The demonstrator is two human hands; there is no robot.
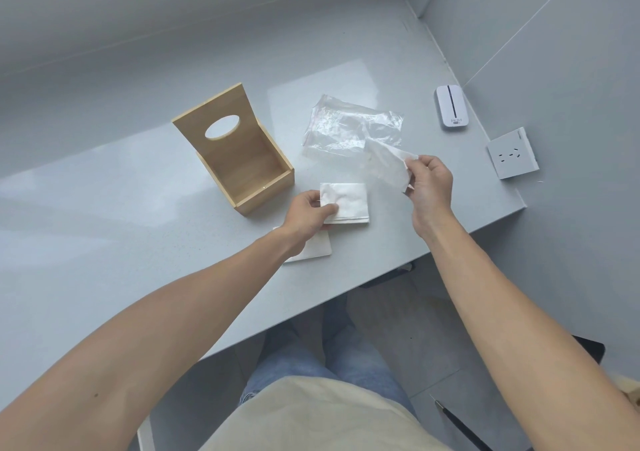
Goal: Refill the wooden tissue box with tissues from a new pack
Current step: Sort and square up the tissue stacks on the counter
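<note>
The left hand (pixel 306 213) has its grip closed on the tissue stack (pixel 346 202) near the bench's front edge, beside the open wooden box (pixel 242 163). The right hand (pixel 429 182) pinches a clear wrapper (pixel 389 164). Tissues seem soft, light and floppy; best held flat across both faces.

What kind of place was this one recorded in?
Probably a home or small office desk nook: a grey desk set into a corner of plain grey walls, a wall socket at the right, and a small white pocket router lying nearby.
</note>
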